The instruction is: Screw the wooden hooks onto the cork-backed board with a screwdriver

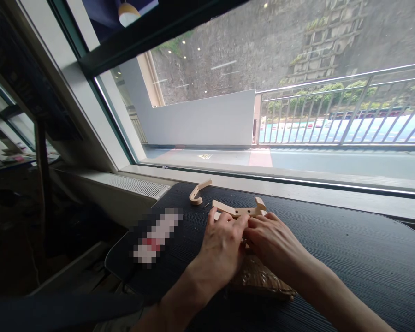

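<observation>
My left hand (224,235) is closed, its curled fingers on the near side of a pale wooden hook (242,211) with dark screw holes and an upturned end. Close against it, my right hand (268,233) is closed too, with its fingers at the right part of the same wood. Both thumbs and most of the grip are hidden under the hands. Below my palms lies a brown package (263,276) with a crinkled, shiny wrapping. A second wooden hook (195,196) rests on the table farther off, and a small screw (206,205) is near it.
The black table (349,249) has a rounded left corner and stands against a window sill (297,189). A blurred-out flat item (159,235) lies on its left side. A white grille (134,180) runs beside the table under the large window.
</observation>
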A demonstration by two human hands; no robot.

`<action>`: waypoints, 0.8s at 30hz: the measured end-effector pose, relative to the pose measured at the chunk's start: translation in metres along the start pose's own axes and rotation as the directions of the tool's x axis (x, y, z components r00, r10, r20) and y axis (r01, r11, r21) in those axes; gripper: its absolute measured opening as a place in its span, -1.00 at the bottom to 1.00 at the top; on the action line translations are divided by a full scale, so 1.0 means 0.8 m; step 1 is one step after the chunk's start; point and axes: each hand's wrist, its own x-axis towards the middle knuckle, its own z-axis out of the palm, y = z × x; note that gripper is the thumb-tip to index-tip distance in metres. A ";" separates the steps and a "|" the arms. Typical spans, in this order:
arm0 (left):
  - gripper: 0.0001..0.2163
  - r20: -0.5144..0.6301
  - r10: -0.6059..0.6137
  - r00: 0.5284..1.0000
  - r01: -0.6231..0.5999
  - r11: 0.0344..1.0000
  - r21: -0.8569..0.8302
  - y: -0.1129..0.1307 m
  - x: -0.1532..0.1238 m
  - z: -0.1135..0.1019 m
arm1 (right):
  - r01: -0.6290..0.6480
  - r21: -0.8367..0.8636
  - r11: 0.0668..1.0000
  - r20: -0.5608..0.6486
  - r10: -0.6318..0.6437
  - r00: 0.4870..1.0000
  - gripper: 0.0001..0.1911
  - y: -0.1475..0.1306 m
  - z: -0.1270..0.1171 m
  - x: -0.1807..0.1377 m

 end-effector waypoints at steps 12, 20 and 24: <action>-0.73 0.047 -0.034 0.998 0.032 0.999 0.039 -0.008 0.013 0.016 | 0.017 -0.022 1.000 -0.013 -0.018 1.000 -0.85 0.003 -0.001 -0.010; -0.82 0.132 -0.033 0.991 0.036 0.999 -0.021 -0.003 0.014 0.007 | -0.021 -0.014 1.000 0.045 0.022 0.999 -0.78 0.010 -0.041 -0.025; -0.85 0.118 -0.013 0.993 0.014 1.000 -0.008 -0.004 0.012 0.005 | 0.002 0.018 1.000 0.071 -0.004 0.997 -0.75 0.014 -0.056 -0.031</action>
